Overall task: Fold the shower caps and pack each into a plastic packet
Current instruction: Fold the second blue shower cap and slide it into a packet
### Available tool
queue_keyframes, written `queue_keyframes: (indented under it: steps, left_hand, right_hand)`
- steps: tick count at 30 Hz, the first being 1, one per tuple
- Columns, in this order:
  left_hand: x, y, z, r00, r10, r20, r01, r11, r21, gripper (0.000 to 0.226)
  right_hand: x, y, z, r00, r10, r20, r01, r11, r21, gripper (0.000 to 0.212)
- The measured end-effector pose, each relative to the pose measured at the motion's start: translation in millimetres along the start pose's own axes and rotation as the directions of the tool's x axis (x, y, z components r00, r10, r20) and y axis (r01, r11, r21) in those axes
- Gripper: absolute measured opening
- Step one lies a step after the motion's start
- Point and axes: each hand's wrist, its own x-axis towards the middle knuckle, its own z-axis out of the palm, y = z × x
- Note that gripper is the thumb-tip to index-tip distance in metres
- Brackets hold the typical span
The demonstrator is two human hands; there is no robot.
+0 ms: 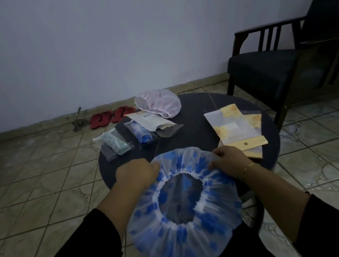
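Two packets at the left of the round dark table are already filled: a clear one with a green cap and, just beside it, one with a blue cap; a pale paper pouch overlaps the latter and a pink shower cap lies loose at the far edge. Nearer the person, the left hand has its fingers curled round the far left rim of the blue-and-white shower cap, which is spread open side up, its far part over the table's near edge and the rest hanging toward the lap. The right hand pinches the opposite rim in the same way, so the cap is stretched flat between them. Right of that hand lie the yellow flowered packets, still unfilled as far as one can tell. The step appears to be the first fold, and it would go best if both grips stay on the elastic band (the thin film slips and balloons), bringing one side squarely over the other, pressing air out, then halving again until narrow enough for a packet's mouth.
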Motion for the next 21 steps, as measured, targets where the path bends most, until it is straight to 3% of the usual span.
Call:
queue_keyframes:
  steps: [2, 4, 6, 8, 12, 18, 20, 21]
  left_hand:
    - [3.4, -2.6, 1.8, 0.991, -0.016, -0.131, 0.001, 0.993, -0.114, 0.05]
    - [11.4, -4.7, 8.6, 0.967, -0.025, -0.254, -0.068, 0.934, -0.351, 0.038]
    - [16.7, -3.5, 11.9, 0.988, -0.004, -0.157, -0.095, 0.78, -0.619, 0.044]
    - [19.5, -1.7, 14.8, 0.998, 0.049, -0.039, -0.062, 0.664, -0.745, 0.044]
    - [22.8, -8.6, 26.2, 0.991, -0.031, -0.131, -0.07, 0.714, -0.697, 0.045]
    - [16.4, -7.4, 36.2, 0.986, -0.1, -0.131, 0.021, 0.866, -0.5, 0.04]
    - [12.2, -6.4, 37.6, 0.955, -0.039, -0.294, -0.079, 0.921, -0.38, 0.022]
    - [10.6, -5.6, 39.4, 0.913, 0.055, -0.404, -0.193, 0.932, -0.308, 0.03]
  right_hand:
    - [-1.8, -0.4, 1.4, 0.999, -0.037, -0.009, 0.037, 0.999, 0.033, 0.032]
    - [-2.0, -1.0, 1.6, 0.999, -0.049, -0.013, 0.05, 0.997, 0.065, 0.037]
    - [-0.7, -1.3, 1.4, 0.998, -0.065, -0.012, 0.066, 0.996, 0.062, 0.042]
    - [1.8, 0.2, 0.9, 0.998, -0.058, -0.019, 0.06, 0.996, 0.068, 0.048]
    - [6.8, 9.9, -2.7, 0.989, 0.032, -0.146, -0.016, 0.993, 0.113, 0.045]
    - [11.5, 12.0, 3.5, 0.97, 0.059, -0.236, -0.036, 0.994, 0.099, 0.038]
    - [10.9, 9.8, 4.4, 0.97, 0.056, -0.237, -0.034, 0.995, 0.095, 0.037]
    - [10.7, 9.0, 4.5, 0.972, 0.05, -0.229, -0.031, 0.996, 0.086, 0.037]
